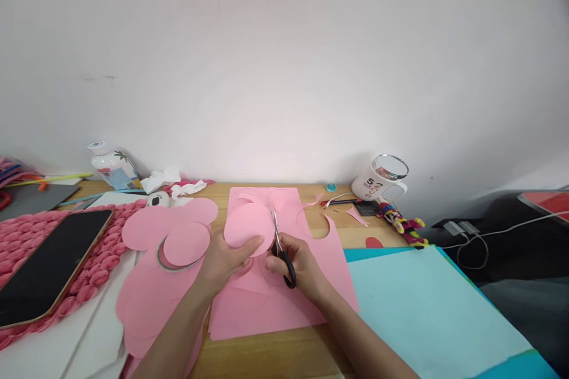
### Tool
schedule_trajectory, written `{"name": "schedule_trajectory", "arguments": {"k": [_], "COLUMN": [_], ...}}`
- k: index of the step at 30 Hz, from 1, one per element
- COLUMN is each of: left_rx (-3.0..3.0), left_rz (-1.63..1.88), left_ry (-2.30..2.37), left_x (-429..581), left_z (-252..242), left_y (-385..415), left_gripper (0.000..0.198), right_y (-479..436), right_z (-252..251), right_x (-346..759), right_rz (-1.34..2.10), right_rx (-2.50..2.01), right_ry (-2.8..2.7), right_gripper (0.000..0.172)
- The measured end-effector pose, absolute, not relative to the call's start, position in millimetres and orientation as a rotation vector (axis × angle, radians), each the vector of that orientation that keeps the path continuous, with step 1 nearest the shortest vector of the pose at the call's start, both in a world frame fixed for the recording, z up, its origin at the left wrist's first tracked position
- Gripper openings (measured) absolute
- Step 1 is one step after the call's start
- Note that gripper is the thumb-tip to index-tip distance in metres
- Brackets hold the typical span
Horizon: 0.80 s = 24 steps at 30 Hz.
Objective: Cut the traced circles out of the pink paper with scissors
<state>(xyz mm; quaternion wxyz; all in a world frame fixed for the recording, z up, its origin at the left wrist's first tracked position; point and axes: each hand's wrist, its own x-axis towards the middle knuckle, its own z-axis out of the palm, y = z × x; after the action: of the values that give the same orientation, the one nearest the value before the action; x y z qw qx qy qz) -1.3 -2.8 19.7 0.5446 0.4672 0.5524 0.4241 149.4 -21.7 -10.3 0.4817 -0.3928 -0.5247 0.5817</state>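
My left hand (229,260) pinches a round pink paper piece (249,226), thumb on top. In my right hand (296,260) is a pair of black-handled scissors (288,269), its blades pointing away from me along the right edge of the round piece. Whether the blades are parted is hard to make out. Both hands are above a stack of pink paper sheets (284,314), where circle outlines and a curved cut-out show. Left of my hands lie several cut pink paper shapes, with a small pink circle (186,244) on top.
A phone (53,260) rests on a pink textured mat (95,269) at left. A white bottle (113,167) and crumpled tissues (164,180) stand near the wall. At right are a white mug (377,180), a colourful toy figure (402,225) and light blue sheets (435,308).
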Motion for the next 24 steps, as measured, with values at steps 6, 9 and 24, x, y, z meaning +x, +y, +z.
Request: {"name": "schedule_trajectory", "arguments": {"k": [6,9,24], "left_rx": [1.135,1.138,1.080], "left_rz": [1.016,1.021,1.004], "left_ry": [1.328,1.340,1.269], "left_x": [-4.3,-4.3,-4.2], "left_z": [19.0,19.7,18.7], "left_y": [-2.0,-2.1,-0.8], "left_gripper": [0.028,0.027,0.029], "right_y": [-21.8,-22.1,-23.1], "right_z": [-9.4,-10.9,-12.5], "right_x": [147.7,146.3,147.0], "right_rz": [1.433,1.432,1.421], "right_rx": [-0.974,-0.979,-1.024], "right_ry": [-1.299,-1.298,-1.283], "right_gripper": [0.034,0.033,0.024]}}
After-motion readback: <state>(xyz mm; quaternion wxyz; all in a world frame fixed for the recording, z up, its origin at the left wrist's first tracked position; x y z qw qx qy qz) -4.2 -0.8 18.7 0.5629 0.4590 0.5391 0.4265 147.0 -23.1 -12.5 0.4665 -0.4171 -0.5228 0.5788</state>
